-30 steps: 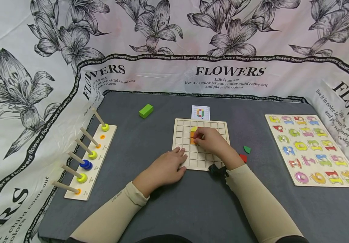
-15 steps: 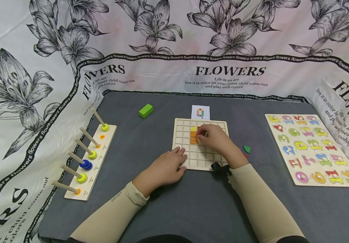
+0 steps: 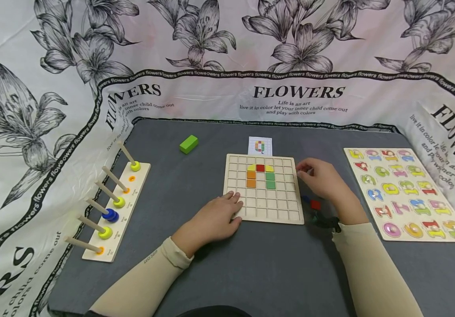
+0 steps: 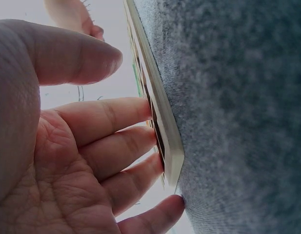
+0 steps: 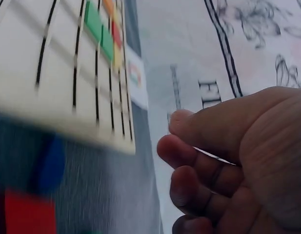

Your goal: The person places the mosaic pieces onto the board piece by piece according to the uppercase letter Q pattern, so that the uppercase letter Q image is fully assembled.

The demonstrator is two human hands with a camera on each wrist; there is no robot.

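The left hand (image 3: 213, 220) rests with extended fingers on the lower left edge of a wooden grid board (image 3: 264, 215); the left wrist view shows its fingertips against the board's rim (image 4: 170, 146). Orange tiles (image 3: 251, 179), a red tile (image 3: 260, 168), yellow corner pieces (image 3: 269, 168) and green tiles (image 3: 270, 180) form an arch on the board. Just off its right side is the right hand (image 3: 322, 180), above the table, fingers loosely curled. Nothing shows between its thumb and fingers in the right wrist view. Below it lie a loose red block (image 3: 315, 204) and a blue piece (image 5: 50, 165).
A patterned card (image 3: 260, 146) lies behind the board. To the left are a green block (image 3: 189, 144) and a peg stand (image 3: 122, 220) with coloured rings. A number puzzle board (image 3: 409, 198) lies at the right. Floral cloth (image 3: 203, 94) surrounds the table's back and sides.
My right hand has moved right, from over the board's tiles to beyond its right edge. The green tiles and right yellow piece are now uncovered. The left hand has stayed in place.
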